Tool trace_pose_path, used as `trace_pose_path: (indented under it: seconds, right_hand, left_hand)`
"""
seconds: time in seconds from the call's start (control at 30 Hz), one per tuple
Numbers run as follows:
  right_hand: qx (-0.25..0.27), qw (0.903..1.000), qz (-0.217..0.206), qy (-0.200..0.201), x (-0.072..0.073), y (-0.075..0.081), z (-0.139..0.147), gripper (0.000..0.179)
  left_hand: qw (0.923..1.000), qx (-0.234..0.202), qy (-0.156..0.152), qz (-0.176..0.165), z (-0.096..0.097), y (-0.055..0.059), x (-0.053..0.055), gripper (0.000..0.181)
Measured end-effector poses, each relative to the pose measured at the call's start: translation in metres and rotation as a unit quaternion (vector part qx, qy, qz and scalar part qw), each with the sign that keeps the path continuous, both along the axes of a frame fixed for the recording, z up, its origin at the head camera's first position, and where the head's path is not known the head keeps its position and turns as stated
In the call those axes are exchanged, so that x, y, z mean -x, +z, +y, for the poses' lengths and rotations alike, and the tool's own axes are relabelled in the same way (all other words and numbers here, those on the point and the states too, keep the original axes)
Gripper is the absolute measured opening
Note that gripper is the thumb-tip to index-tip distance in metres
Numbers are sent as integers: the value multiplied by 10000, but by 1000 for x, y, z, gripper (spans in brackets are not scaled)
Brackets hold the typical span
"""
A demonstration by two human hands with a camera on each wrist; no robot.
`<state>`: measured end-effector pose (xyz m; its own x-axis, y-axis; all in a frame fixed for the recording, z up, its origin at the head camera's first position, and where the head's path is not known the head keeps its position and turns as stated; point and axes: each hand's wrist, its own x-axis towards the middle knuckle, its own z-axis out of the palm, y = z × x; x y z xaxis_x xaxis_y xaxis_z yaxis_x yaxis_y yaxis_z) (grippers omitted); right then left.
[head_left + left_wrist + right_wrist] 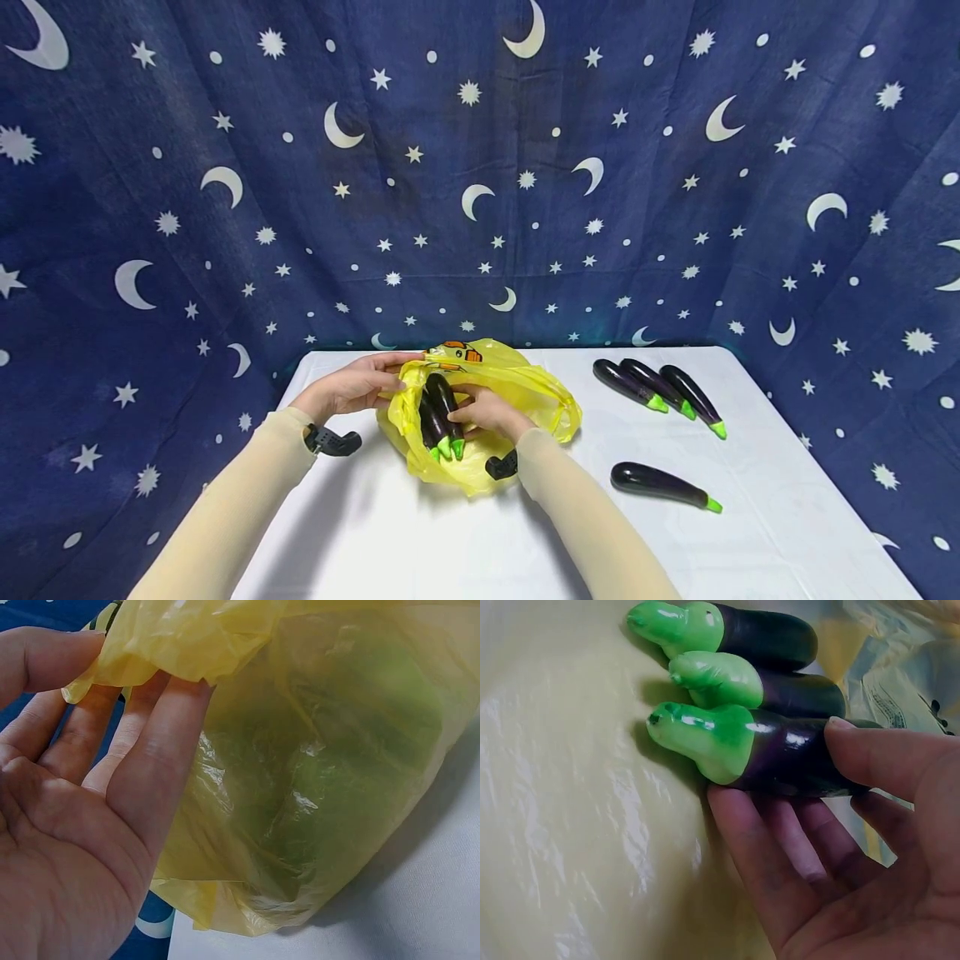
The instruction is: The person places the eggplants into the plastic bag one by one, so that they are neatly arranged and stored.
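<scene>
A yellow plastic bag (468,477) lies on the table with its mouth spread towards me. My left hand (348,390) pinches the left edge of the mouth; in the left wrist view the thumb is in front of the yellow film and the fingers behind it. Inside the bag, my right hand (491,412) grips an eggplant (787,750), thumb on top and fingers curled beneath. Two more eggplants, one of them nearest (802,694) to the held one, lie side by side with it, green stem ends all pointing the same way.
To the right of the bag, three eggplants (657,388) lie in a slanted group near the back of the white table (787,517). A single eggplant (660,482) rests closer to me. Behind the table hangs a dark blue cloth (480,242) with moons and stars.
</scene>
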<state>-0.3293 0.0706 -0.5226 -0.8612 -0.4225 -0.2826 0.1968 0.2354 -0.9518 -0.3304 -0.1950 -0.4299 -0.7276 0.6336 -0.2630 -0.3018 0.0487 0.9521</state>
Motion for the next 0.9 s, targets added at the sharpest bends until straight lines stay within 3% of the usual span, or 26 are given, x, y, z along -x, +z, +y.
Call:
trace_pose_path:
  seconds: [0.9]
  right_hand:
    - [-545, 9977, 380, -133, -5, -5, -14, 53]
  left_hand:
    - [10000, -35, -62, 63, 1, -2, 0, 67]
